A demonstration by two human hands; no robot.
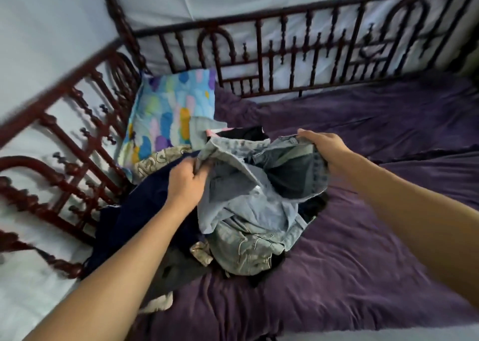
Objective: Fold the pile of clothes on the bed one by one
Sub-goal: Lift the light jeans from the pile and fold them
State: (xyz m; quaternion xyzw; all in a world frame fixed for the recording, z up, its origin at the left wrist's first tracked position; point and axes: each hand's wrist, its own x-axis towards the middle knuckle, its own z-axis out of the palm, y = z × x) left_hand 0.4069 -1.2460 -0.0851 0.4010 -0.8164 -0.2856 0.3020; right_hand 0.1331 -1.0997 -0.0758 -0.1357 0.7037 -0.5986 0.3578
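Left of the pile of clothes (pixel 181 268) runs the dark red bed rail (pixel 64 146), and behind the pile's left corner a bright patterned pillow (pixel 168 107) leans against it. The pile itself lies on the bed's purple cover (pixel 363 250). It is a tangle of a navy garment (pixel 140 211), something black, a pale printed piece and more, none of it sorted.

At the pile's upper left the left hand (pixel 186 182) has its fingers curled into one edge of a pair of light blue jeans (pixel 248 205). At the pile's upper right the right hand (pixel 324 146) grips the waistband, fingers wrapped over the denim. The jeans hang crumpled between the two hands, their lower part resting on the pile. Right of the pile the purple cover lies wrinkled, with nothing folded on it in view.

As I judge it, the task is near its start. No folded garment shows anywhere. The jeans are only being drawn out, not yet spread flat or folded, and every other piece in the pile remains to be done after them.
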